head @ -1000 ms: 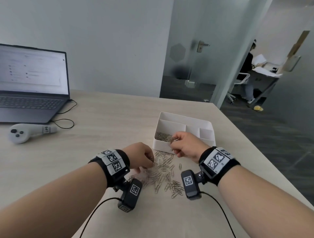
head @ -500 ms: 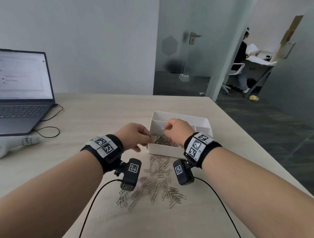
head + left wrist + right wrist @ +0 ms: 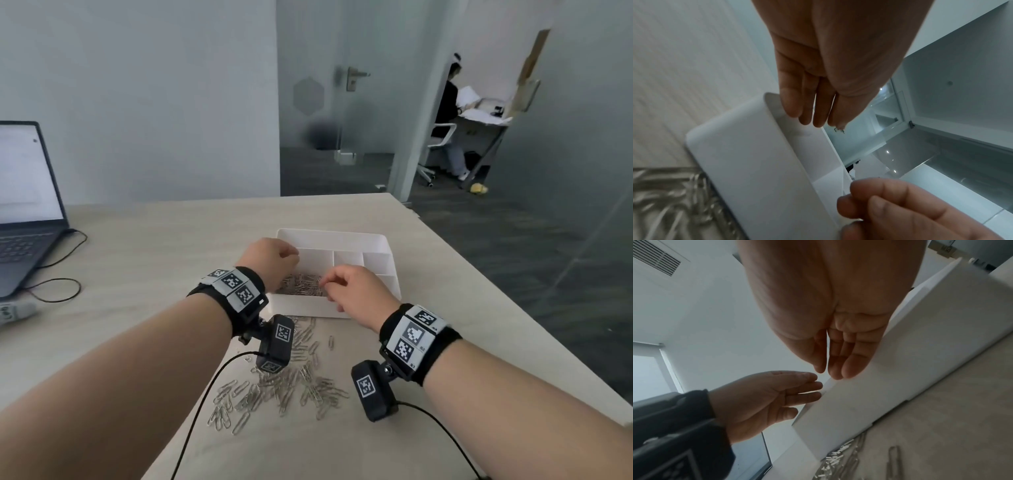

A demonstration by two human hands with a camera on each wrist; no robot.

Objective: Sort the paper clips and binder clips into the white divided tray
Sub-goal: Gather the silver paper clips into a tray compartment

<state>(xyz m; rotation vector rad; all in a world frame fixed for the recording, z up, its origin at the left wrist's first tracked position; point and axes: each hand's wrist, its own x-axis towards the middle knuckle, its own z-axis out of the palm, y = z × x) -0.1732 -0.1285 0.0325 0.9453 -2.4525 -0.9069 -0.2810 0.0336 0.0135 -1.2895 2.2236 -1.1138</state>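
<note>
Both hands hover over the white divided tray (image 3: 383,245), its near-left compartment holding paper clips (image 3: 301,284).
Left hand (image 3: 270,258) and right hand (image 3: 356,291), fingers extended and empty, should return for the loose clips (image 3: 274,390); no binder clips visible.

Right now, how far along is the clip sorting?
Partly done. A heap of paper clips already lies in the near left compartment of the white divided tray; the other compartments look bare. In hand: the left hand and right hand hover over that heap, fingers extended, apparently holding nothing. Left: a large scatter of clips on the table. No binder clips are visible.
</note>
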